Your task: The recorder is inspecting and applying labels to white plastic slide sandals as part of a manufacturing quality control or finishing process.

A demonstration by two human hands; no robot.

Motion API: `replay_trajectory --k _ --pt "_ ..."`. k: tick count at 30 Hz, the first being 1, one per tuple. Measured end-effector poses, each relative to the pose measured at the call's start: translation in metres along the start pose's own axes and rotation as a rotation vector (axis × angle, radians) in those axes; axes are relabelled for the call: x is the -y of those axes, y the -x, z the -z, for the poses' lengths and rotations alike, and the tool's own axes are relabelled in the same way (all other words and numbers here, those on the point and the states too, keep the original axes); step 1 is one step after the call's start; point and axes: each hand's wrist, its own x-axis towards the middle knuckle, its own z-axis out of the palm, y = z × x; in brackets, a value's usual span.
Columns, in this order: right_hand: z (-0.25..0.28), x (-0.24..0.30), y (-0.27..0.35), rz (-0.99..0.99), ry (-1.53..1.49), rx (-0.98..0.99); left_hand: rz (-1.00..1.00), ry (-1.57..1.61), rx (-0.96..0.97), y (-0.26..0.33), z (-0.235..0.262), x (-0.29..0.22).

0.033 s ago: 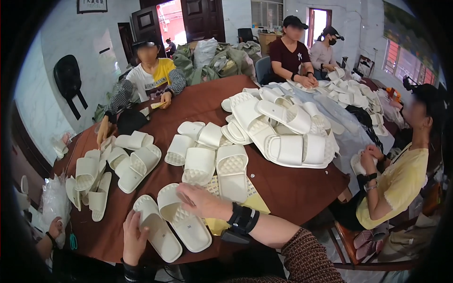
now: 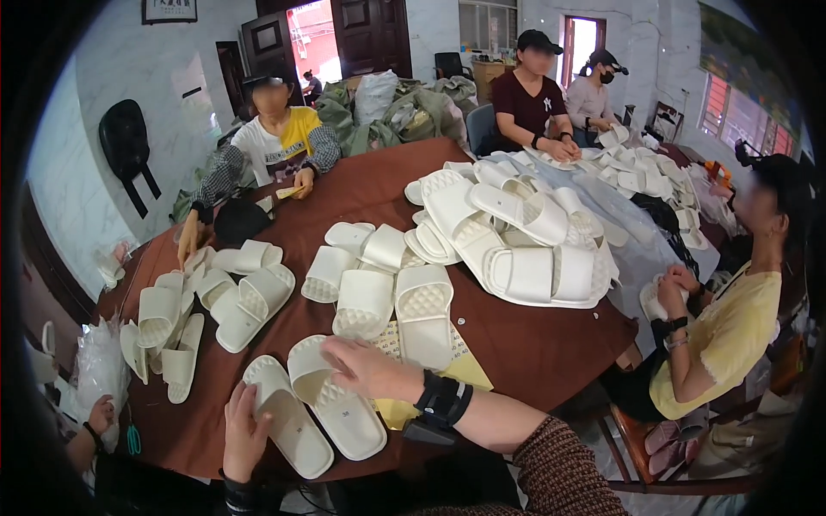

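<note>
A pair of white slippers lies side by side near the table's front edge: a left one and a right one. My left hand is at the outer side of the left slipper, fingers stretched and thumb apart. Over the strap and inner sole of the right slipper reaches my right hand, its fingers loosely bent and apart, gripping nothing I can see. Partly under my right wrist is a yellow sticker sheet, with another white slipper lying on it.
A big heap of white slippers covers the right of the brown tablecloth. Smaller slipper clusters lie left. Co-workers sit around the table, one in yellow close at right. Teal scissors hang at the left edge.
</note>
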Motion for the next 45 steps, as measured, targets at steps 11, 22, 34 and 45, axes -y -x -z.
replay_trajectory --k 11,22,34,45 --pt "-0.012 -0.003 0.000 0.030 0.122 -0.024 0.101 0.085 0.026 -0.022 0.008 -0.002" --pt "0.012 0.025 0.009 -0.151 -0.114 -0.097 0.201 0.084 -0.157 -0.008 0.017 -0.016" --pt "0.010 0.026 0.003 -0.069 -0.291 0.123 0.186 0.160 -0.177 0.012 -0.003 -0.030" --pt "0.016 0.028 0.003 -0.356 -0.744 0.225 0.258 0.061 -0.232 0.016 0.000 -0.027"
